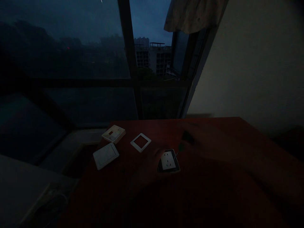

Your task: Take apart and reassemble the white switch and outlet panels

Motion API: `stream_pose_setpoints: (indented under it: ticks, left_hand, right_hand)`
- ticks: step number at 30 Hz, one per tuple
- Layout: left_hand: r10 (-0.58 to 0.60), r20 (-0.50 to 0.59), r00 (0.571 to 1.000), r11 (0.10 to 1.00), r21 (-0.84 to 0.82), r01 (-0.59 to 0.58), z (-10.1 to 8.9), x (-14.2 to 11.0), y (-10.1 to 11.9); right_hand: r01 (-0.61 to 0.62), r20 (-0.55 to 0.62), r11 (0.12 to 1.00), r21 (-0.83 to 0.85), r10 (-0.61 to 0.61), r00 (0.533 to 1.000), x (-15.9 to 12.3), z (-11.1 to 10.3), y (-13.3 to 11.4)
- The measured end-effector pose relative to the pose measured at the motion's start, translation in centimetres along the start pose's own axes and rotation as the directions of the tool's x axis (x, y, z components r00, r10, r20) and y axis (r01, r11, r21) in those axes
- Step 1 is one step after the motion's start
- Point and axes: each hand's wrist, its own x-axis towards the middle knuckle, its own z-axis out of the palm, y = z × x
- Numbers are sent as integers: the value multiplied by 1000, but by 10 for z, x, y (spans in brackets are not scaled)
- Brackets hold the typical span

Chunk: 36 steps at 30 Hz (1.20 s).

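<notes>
A wall socket (168,161) with a white face and a dark surround lies on the reddish table. My left hand (149,164) grips its left side, the fingers dim against the tabletop. In my right hand (199,137) is a screwdriver (181,146) with a dark green handle. Its thin shaft slants down to the socket's right edge, where the tip appears to touch. Beyond my left hand lies a square white frame (133,144) with an open middle. Poor light hides most finger detail.
Left on the table are a white switch plate (105,155) and a pale box-like fitting (114,133). The table (163,129) meets a window (95,104) at the back and a pale wall (249,72) to the right. A curtain (194,15) hangs above.
</notes>
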Motion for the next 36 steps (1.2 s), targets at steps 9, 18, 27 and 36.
stream_pose_setpoints:
  ticks: [9,18,27,36]
  left_hand:
    - [-1,5,1000,1000,-8,1,0,0,-1]
    - [-5,-2,1000,1000,7,5,0,0,-2]
    - [-3,-15,1000,1000,-13,3,-3,0,5]
    - [1,-30,1000,1000,7,-1,0,0,2]
  right_hand:
    - [-132,-49,991,-24,131,990,-2,1,-3]
    - [-9,-60,993,118,16,998,-7,6,-4]
    - [-59,-80,996,73,65,995,-5,8,-3]
    - [-28,-226,989,144,60,972,-10,8,8]
